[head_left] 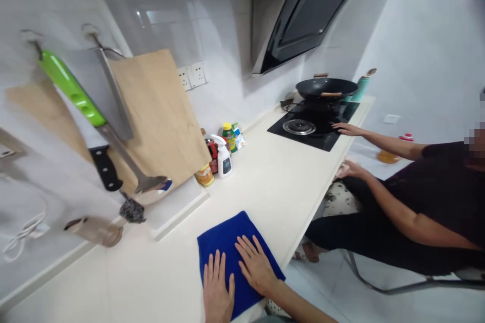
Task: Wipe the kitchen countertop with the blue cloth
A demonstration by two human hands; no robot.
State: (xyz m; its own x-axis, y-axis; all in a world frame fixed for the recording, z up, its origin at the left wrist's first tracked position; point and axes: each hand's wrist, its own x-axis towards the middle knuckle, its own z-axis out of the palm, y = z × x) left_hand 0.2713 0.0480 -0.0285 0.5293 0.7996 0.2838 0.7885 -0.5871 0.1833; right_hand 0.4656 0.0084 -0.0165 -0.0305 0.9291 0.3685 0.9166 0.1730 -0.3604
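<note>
Apparently soft and light, the blue cloth (226, 236) lies on the near side of the spray bottle (225, 160); the left hand (217, 287) and right hand (257, 268) press flat, gripping nothing; its far corner should pinch up easily.

From where I stand, the only camera rides on the wearer's head, looking forward and down along the white counter (273, 181) from above its near end, tipped so that the counter slants towards two o'clock. Closest to it, at six o'clock, are the blue cloth (237, 232) and the wearer's hands (257, 267), with the hanging cutting board (159, 116) fairly near at nine. The wok (326, 88) sits much farther off at two, and the seated person (428, 197) fills three to four.
</note>
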